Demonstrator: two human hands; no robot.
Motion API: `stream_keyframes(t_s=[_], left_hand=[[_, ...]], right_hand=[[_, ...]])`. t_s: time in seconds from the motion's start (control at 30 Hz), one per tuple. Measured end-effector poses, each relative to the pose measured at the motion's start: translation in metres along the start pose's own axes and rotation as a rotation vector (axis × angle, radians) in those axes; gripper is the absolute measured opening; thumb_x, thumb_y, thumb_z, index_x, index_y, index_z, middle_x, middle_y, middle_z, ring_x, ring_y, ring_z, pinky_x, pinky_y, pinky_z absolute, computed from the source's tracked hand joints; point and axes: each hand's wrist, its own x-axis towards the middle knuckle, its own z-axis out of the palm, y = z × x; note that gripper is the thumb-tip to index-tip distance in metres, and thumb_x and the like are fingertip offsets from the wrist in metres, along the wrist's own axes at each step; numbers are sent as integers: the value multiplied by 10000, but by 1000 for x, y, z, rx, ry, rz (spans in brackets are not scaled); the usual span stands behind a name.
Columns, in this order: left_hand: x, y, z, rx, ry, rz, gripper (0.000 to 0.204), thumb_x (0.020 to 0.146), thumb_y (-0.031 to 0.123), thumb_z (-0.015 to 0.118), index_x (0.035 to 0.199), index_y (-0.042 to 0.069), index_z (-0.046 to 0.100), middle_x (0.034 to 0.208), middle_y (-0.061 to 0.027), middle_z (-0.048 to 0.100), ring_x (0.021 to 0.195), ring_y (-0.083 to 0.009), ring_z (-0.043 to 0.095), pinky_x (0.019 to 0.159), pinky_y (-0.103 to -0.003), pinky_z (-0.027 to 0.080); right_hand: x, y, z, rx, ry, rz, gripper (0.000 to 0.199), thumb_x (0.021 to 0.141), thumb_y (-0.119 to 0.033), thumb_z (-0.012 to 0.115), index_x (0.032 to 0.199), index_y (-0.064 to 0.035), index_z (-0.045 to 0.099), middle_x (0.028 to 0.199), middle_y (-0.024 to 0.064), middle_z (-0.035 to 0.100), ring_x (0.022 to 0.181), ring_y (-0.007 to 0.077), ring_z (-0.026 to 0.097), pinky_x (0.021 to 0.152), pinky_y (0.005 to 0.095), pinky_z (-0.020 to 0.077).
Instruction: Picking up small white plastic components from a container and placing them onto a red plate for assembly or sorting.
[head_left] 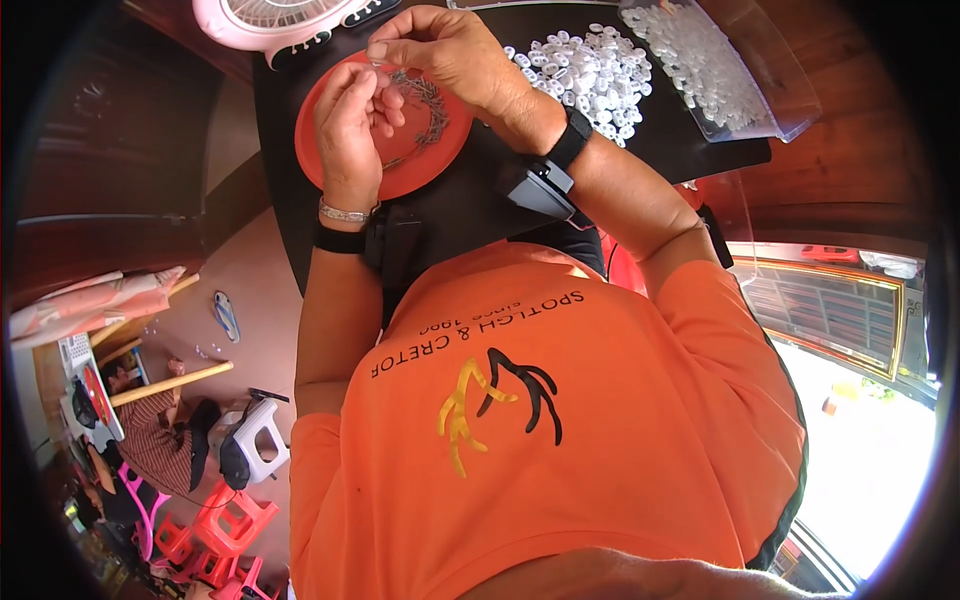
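Over a round red plate, my two hands meet with their fingertips close together. My left hand is closed, its thumb and forefinger pinched and the other fingers curled. From the right comes my right hand, also in a pinch, just above the left fingertips. Whatever sits between the fingers is too small to make out. Thin grey metal pieces, like small pins or screws, lie scattered in the plate, partly covered by my hands. To the right of my right hand is a heap of small white oval pieces.
A clear plastic bin of translucent pieces stands at the dark table's far right. A pink fan is at the far left. Red stools, a white stool and a slipper are on the floor at left.
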Motion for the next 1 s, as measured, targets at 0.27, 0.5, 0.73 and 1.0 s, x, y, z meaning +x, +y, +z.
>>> stream_keyframes(t_s=[0.27,0.5,0.73,1.0], left_hand=[[1,-3,-2,-29,-28,89,211,935,203,472,881,34,586,725,-27,599,578,-91,521,519,-203,378],[0,-4,-3,-21,76,65,198,926,195,494,865,30,585,699,-26,585,559,-80,506,501,-197,365],[1,-4,-3,-12,91,63,170,917,182,503,851,39,569,671,-11,557,542,-73,484,491,-197,356],[2,1,-8,-33,181,93,142,880,136,473,769,54,507,619,12,467,517,-87,457,469,-214,333]], right_hand=[[-6,2,8,185,-54,121,104,829,-83,695,855,15,669,728,63,665,609,101,607,554,228,497],[-5,-3,-2,-181,-46,104,231,774,-184,721,884,15,678,719,54,653,658,91,576,590,236,470],[-3,-27,-3,-55,-279,165,158,893,-106,599,967,31,628,759,47,657,708,125,612,649,238,482],[7,0,-21,-986,-330,-61,237,754,-228,683,949,-95,698,857,92,677,741,241,643,719,318,509]])
